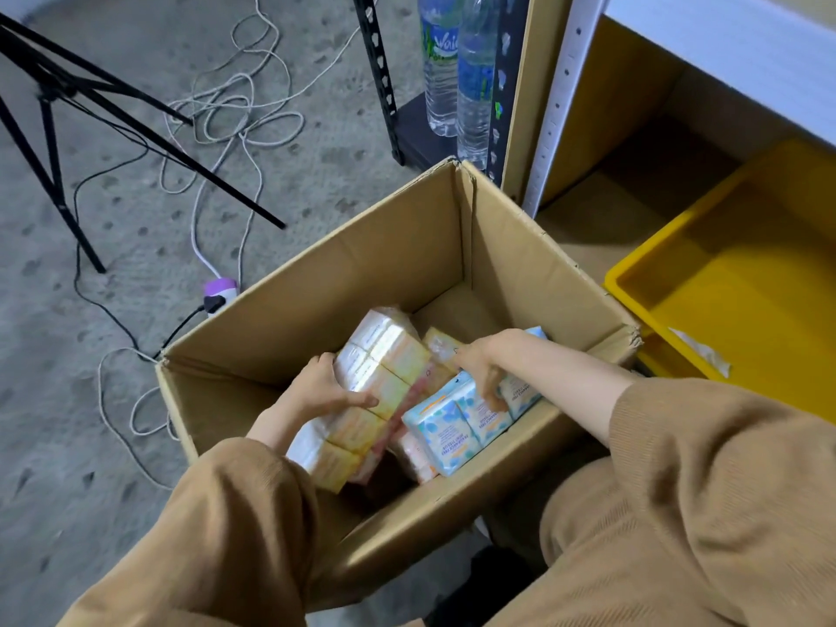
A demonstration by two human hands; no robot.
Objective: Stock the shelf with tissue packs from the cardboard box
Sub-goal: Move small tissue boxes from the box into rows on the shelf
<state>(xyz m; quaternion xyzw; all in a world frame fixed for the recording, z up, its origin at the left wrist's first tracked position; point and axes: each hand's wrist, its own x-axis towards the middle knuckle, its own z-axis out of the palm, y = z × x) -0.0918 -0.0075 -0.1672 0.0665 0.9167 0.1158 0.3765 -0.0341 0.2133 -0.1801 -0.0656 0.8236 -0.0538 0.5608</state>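
Observation:
An open cardboard box point(362, 273) stands on the floor in front of me, with several tissue packs inside. My left hand point(328, 384) grips a long yellow tissue pack point(384, 350) that leans tilted against the box's left side. My right hand point(479, 364) reaches into the box and closes its fingers on a blue-and-white tissue pack point(452, 429). More packs lie beneath, partly hidden by my arms. The shelf point(633, 187) stands to the right of the box, with a yellow plastic bin point(742, 282) on its bottom level.
Two water bottles point(457, 70) stand on a black rack behind the box. A black tripod point(81, 142) and tangled white cables point(235, 110) with a power strip point(220, 294) lie on the concrete floor at left. My tan sleeves fill the lower frame.

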